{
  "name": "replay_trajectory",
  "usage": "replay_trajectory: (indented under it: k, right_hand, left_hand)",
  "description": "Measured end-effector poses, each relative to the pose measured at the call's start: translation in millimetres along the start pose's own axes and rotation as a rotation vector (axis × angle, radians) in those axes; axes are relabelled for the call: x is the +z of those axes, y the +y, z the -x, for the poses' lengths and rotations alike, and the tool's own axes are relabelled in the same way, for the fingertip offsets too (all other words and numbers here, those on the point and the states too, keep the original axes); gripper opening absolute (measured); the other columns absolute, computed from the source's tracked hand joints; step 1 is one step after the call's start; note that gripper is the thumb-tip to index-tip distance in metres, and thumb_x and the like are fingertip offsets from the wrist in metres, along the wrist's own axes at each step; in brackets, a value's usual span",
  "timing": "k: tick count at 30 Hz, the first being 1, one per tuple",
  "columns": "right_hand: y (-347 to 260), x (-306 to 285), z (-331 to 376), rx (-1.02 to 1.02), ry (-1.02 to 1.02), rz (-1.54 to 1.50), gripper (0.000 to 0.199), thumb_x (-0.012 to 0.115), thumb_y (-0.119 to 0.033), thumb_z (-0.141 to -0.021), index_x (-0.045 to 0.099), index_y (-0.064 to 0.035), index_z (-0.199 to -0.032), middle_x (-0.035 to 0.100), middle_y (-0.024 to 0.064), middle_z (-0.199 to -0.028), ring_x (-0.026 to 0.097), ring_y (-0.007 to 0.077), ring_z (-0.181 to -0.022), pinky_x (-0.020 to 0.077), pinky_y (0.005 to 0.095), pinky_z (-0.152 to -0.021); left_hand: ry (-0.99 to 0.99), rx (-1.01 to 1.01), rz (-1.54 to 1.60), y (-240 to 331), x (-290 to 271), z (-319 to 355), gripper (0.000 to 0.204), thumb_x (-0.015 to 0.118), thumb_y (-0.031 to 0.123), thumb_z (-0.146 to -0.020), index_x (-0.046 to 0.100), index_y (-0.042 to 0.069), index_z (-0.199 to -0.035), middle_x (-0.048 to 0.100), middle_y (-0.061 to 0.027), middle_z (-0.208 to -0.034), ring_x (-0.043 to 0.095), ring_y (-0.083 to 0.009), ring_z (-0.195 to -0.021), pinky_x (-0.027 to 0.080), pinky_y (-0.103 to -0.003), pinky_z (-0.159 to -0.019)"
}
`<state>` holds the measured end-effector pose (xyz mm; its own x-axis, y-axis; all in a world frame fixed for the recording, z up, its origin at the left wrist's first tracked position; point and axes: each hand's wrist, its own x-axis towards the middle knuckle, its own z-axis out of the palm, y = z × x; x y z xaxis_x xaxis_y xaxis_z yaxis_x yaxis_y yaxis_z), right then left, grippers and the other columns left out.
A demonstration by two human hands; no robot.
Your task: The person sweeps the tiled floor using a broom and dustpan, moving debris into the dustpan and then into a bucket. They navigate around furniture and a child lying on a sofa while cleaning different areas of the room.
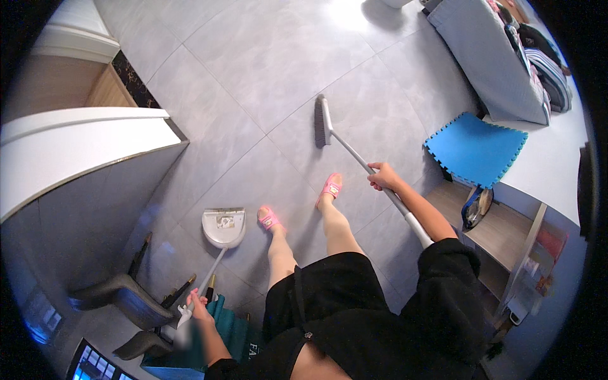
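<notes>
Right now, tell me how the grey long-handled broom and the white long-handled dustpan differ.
The grey long-handled broom is gripped by the right hand; the white long-handled dustpan by the left hand. The broom's bristle head sits ahead of the pink-sandalled feet, while the dustpan's scoop lies to their left. The broom's head is narrow and dark; the dustpan's scoop is broad and pale. Both rest on the grey tiled floor with slanted handles.

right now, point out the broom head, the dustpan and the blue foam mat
broom head [322, 121], head view, middle of the bristle block
dustpan [223, 227], head view, centre of the white pan
blue foam mat [475, 149], head view, middle of its top face
</notes>
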<state>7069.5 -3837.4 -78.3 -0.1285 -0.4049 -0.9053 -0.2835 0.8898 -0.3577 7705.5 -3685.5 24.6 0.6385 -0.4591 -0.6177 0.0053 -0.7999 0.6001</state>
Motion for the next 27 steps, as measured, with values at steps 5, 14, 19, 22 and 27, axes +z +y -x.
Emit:
replay_trajectory:
  k: [5, 14, 19, 22, 27]
  right_hand:
    - [-15, -34, 53, -0.037, -0.156, 0.139, 0.05, 0.053, -0.007, -0.068, 0.042, -0.0064, -0.117, 0.055, 0.009, -0.059, 0.052, 0.0132, -0.044, 0.044, 0.0259, -0.04]
    - [11, -63, -18, -0.177, -0.295, 0.557, 0.051, 0.049, -0.003, -0.064, 0.044, -0.0052, -0.115, 0.059, 0.0131, -0.066, 0.055, 0.0176, -0.044, 0.0489, 0.0294, -0.046]
    - [-42, -130, -22, -0.148, -0.095, 0.548, 0.047, 0.046, 0.003, -0.058, 0.051, -0.003, -0.105, 0.059, 0.019, -0.075, 0.06, 0.0248, -0.059, 0.0486, 0.0338, -0.055]
    - [-45, -139, 8, -0.297, -0.034, 0.612, 0.049, 0.044, 0.004, -0.058, 0.048, -0.0021, -0.107, 0.058, 0.0196, -0.079, 0.06, 0.0266, -0.058, 0.048, 0.034, -0.054]
    - [-10, -126, 38, 0.146, -0.122, -0.086, 0.054, 0.05, -0.002, -0.069, 0.033, -0.0056, -0.12, 0.054, 0.0131, -0.065, 0.05, 0.0162, -0.044, 0.0404, 0.029, -0.036]
  left_hand:
    - [0.109, 0.068, -0.099, 46, 26, 51, 0.025, 0.052, 0.017, -0.08, 0.048, 0.003, -0.1, 0.055, -0.006, -0.083, 0.042, -0.0073, -0.05, 0.035, -0.019, -0.049]
    - [0.114, 0.196, -0.078, 112, 91, 78, 0.021, 0.049, 0.02, -0.082, 0.048, 0.001, -0.092, 0.057, -0.0083, -0.082, 0.044, -0.0087, -0.042, 0.035, -0.019, -0.04]
    - [0.082, 0.286, -0.04, 165, 137, 94, 0.02, 0.047, 0.02, -0.083, 0.048, 0.001, -0.09, 0.057, -0.0086, -0.08, 0.045, -0.0089, -0.041, 0.035, -0.019, -0.04]
    - [0.063, 0.306, -0.096, 197, 163, 97, 0.021, 0.047, 0.02, -0.083, 0.048, 0.001, -0.089, 0.057, -0.0086, -0.079, 0.045, -0.009, -0.041, 0.035, -0.019, -0.039]
    - [-0.058, 0.425, -0.11, 236, 204, 59, 0.021, 0.048, 0.021, -0.083, 0.051, 0.0, -0.085, 0.057, -0.0083, -0.079, 0.047, -0.0081, -0.043, 0.036, -0.019, -0.039]
